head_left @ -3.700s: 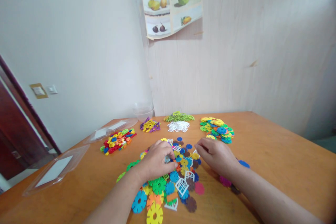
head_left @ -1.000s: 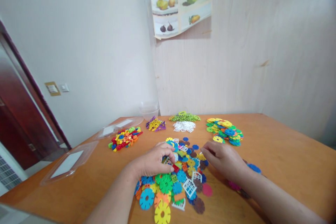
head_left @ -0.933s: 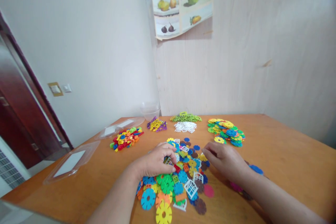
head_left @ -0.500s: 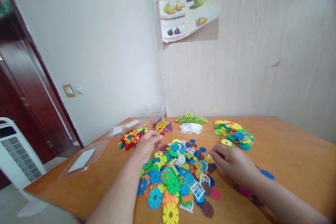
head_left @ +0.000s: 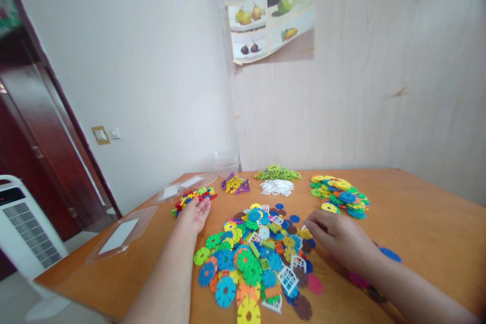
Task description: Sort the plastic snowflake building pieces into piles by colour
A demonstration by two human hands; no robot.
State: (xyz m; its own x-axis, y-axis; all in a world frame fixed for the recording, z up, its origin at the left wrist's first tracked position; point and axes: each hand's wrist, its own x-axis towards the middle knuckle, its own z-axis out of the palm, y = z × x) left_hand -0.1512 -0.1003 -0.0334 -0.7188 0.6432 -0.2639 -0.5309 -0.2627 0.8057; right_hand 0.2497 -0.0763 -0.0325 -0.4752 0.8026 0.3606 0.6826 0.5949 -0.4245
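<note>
My left hand (head_left: 195, 214) is at the near right edge of a small heap of coloured bricks (head_left: 189, 198), fingers stretched out and nothing gripped. A red brick (head_left: 213, 196) lies just past its fingertips. In the middle spreads a large mixed pile of notched plastic discs (head_left: 225, 291), white window frames (head_left: 287, 279) and a few small bricks. Beside that pile's right edge hovers my right hand (head_left: 334, 238), its fingers curled together. A bit of white shows at its fingertips; what it holds is hidden.
Farther back are purple and yellow pieces (head_left: 236, 184), white frames (head_left: 277, 188), green pieces (head_left: 279, 173) and a clear tub (head_left: 226, 164). Stacked discs (head_left: 347, 197) lie at right. Clear lids (head_left: 120, 233) rest on the table's left side. A blue disc (head_left: 390, 254) lies beyond my right wrist.
My left hand has moved left from above the mixed pile to the brick heap. Its fingers have opened and released the red brick. My right hand has hardly moved.
</note>
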